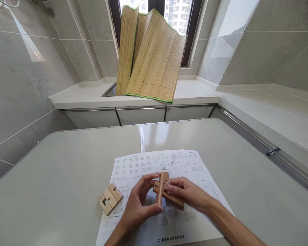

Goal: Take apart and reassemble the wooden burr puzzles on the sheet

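My left hand (141,198) grips an upright wooden puzzle piece (160,194) between thumb and fingers. Across it lies a second wooden puzzle piece (176,201), which slants down to the right and bears a dark printed mark at its left end. My right hand (187,191) pinches this second piece with its thumb and fingers. The two pieces touch and cross each other above the printed sheet; how they fit together is partly hidden by my fingers. Left of my left hand, paler notched wooden pieces (110,199) lie together at the sheet's left edge.
Under my hands a large white sheet (205,218) with printed diagrams lies on the pale table (61,177). Beyond the table, a folded bamboo mat (156,58) leans on the ledge by the window. Tiled walls and a metal rail (246,130) border the table.
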`<state>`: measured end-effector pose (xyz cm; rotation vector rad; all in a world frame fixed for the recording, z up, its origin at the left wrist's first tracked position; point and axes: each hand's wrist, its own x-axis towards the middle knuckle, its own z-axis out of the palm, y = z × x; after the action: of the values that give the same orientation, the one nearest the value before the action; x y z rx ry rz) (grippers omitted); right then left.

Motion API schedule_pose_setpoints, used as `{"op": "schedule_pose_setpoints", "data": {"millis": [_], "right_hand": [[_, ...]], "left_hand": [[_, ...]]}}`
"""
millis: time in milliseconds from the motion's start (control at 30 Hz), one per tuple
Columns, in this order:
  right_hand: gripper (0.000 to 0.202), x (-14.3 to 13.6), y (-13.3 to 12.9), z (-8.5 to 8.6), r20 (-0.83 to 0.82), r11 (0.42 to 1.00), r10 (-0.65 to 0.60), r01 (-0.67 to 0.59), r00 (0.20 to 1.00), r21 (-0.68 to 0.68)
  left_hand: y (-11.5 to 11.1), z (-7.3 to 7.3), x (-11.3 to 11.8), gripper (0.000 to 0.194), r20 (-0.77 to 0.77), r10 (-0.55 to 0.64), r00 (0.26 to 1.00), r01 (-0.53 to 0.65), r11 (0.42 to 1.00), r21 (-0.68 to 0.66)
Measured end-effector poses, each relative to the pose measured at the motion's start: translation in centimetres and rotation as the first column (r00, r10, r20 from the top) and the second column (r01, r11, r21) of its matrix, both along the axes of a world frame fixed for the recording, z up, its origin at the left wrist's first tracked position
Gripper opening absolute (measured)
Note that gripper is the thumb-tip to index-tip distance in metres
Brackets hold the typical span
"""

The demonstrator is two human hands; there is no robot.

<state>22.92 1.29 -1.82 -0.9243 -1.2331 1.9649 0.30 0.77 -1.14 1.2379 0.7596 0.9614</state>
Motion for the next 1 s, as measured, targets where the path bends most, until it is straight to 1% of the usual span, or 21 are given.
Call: {"op": "schedule_pose_setpoints", "data": {"millis": [67, 133, 200, 300, 400, 600, 767, 867, 1000], "right_hand": [[0.047, 0.03, 0.05, 0.11, -0.082, 0.998, 0.054, -0.058, 0.995, -0.041], [0.045, 0.08, 0.11, 0.29, -0.144, 0.992, 0.094, -0.106, 0.985, -0.076], [0.041, 0.14, 0.16, 0.47, -0.166, 0.989, 0.099, -0.115, 0.981, -0.095], [0.038, 0.26, 0.2, 0.67, -0.189, 0.987, 0.095, -0.117, 0.977, -0.108], [0.037, 0.37, 0.17, 0.77, -0.194, 0.986, 0.101, -0.124, 0.976, -0.11], [0.037, 0.58, 0.17, 0.8, -0.165, 0.99, 0.1, -0.115, 0.981, -0.081], [0.041, 0.48, 0.16, 0.65, -0.094, 0.994, 0.091, -0.097, 0.991, -0.057], [0.042, 0.13, 0.02, 0.42, -0.071, 0.995, 0.093, -0.096, 0.993, -0.032], [0.041, -0.15, -0.07, 0.38, -0.102, 0.988, 0.141, -0.147, 0.985, -0.048]], "left_hand": [[0.2, 0.08, -0.09, 0.073, 0.036, 0.058, 0.998, -0.058, 0.998, -0.009], [0.45, 0.24, -0.29, 0.072, 0.042, 0.113, 0.993, -0.112, 0.994, -0.015], [0.6, 0.42, -0.5, 0.074, 0.016, 0.127, 0.992, -0.127, 0.992, -0.018], [0.56, 0.56, -0.68, 0.08, -0.032, 0.081, 0.996, -0.081, 0.997, -0.019], [0.41, 0.42, -0.73, 0.085, -0.047, 0.039, 0.998, -0.039, 0.999, -0.003], [0.47, 0.22, -0.88, 0.082, -0.086, 0.014, 0.996, -0.01, 0.999, 0.044], [0.45, 0.6, -0.64, 0.082, -0.131, -0.029, 0.991, 0.032, 0.999, 0.019], [0.22, 0.66, -0.25, 0.079, -0.196, -0.012, 0.981, 0.026, 0.997, 0.071], [0.07, 0.31, 0.02, 0.085, -0.21, 0.011, 0.978, 0.017, 0.991, 0.131]]}}
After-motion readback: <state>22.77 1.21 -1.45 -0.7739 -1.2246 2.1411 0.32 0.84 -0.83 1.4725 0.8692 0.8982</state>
